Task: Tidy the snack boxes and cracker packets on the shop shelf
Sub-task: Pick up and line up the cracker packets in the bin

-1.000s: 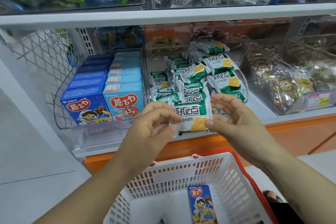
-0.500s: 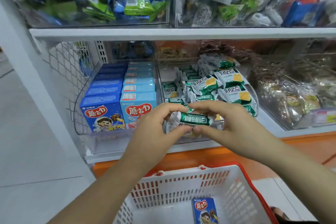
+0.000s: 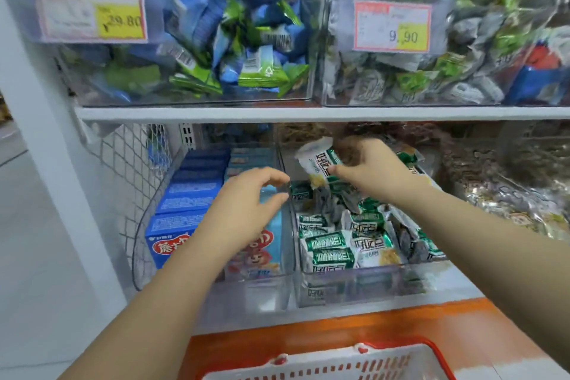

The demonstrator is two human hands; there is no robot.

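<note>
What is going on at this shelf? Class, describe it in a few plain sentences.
A person is tidying a shop shelf. Their right hand pinches a green-and-white cracker packet above the clear bin of matching packets. The left hand hovers over the blue snack boxes, loosely curved and holding nothing. A white basket waits below.

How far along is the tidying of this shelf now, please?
Done: the boxes stand in neat rows. In hand: the right hand holds one packet above the back of its bin; the left hand holds nothing. Left: the packets in front lie jumbled.
</note>
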